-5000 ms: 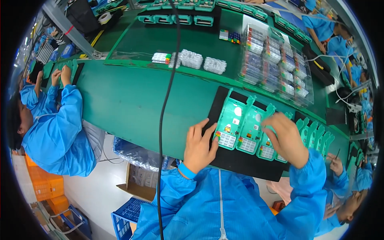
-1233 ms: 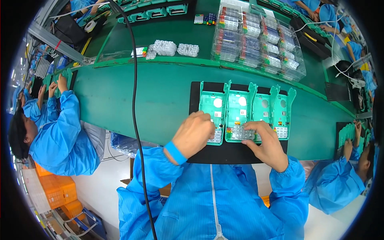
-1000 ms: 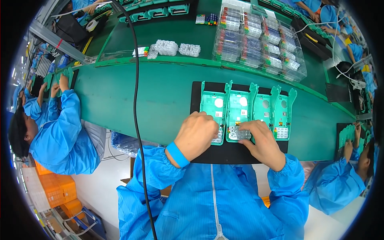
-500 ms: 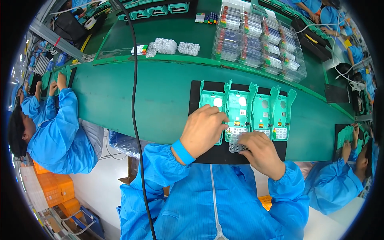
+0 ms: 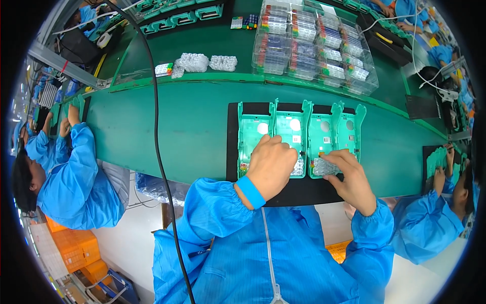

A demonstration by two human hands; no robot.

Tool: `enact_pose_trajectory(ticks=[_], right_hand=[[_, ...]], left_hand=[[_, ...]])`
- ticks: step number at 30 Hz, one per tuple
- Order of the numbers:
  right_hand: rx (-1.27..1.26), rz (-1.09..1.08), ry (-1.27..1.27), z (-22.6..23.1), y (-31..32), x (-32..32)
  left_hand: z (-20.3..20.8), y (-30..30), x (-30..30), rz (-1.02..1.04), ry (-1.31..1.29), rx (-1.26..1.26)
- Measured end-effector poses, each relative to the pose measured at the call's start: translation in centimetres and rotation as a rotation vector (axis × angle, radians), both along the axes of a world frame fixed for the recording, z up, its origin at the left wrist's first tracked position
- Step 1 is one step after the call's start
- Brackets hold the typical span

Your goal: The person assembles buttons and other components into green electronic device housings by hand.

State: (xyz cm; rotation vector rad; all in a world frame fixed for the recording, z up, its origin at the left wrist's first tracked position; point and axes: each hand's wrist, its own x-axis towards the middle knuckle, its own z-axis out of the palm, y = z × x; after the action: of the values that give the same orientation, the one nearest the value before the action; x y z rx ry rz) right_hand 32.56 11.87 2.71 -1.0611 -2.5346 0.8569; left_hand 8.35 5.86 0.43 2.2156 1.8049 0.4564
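Observation:
Four green plastic housings stand side by side: the first point(image 5: 249, 137), the second point(image 5: 290, 133), the third point(image 5: 316, 142) and the fourth point(image 5: 348, 146). My left hand point(image 5: 271, 164) lies over the lower part of the second housing, its fingers curled in; whatever they hold, if anything, is hidden. Between the thumb and fingers of my right hand point(image 5: 352, 180) is a translucent grey keypad sheet point(image 5: 324, 167) with rows of buttons. It is at the lower end of the third housing. Light keypad buttons point(image 5: 297, 168) show in the second housing beside my left hand.
Under the housings lies a black mat point(image 5: 298, 198) on the green bench point(image 5: 192, 131). A clear tray point(image 5: 372, 81) of stacked keypads and bubble-like clear parts point(image 5: 193, 63) sit on the raised shelf. A black cable point(image 5: 158, 131) hangs down at left. Co-workers point(image 5: 76, 172) sit on both sides.
My right hand has moved right with the keypad sheet, from the second housing to the third. My left hand has moved onto the second housing, its fingers more curled. The view has shifted slightly.

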Motion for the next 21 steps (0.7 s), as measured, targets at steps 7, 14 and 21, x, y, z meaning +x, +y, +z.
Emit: enact_pose_trajectory(ticks=[7,14,21], right_hand=[[-0.006,0.021,-0.018,0.2,0.5,0.2],[0.148,0.156,-0.059,-0.9,-0.8,1.2],[0.245,0.243,-0.137,-0.9,-1.6,1.1]], left_hand=[[-0.1,-0.1,0.7,-0.001,0.112,-0.103],[-0.7,-0.2,0.8,0.061,-0.110,-0.140],[-1.1,0.2,0.5,0.040,-0.131,-0.176]])
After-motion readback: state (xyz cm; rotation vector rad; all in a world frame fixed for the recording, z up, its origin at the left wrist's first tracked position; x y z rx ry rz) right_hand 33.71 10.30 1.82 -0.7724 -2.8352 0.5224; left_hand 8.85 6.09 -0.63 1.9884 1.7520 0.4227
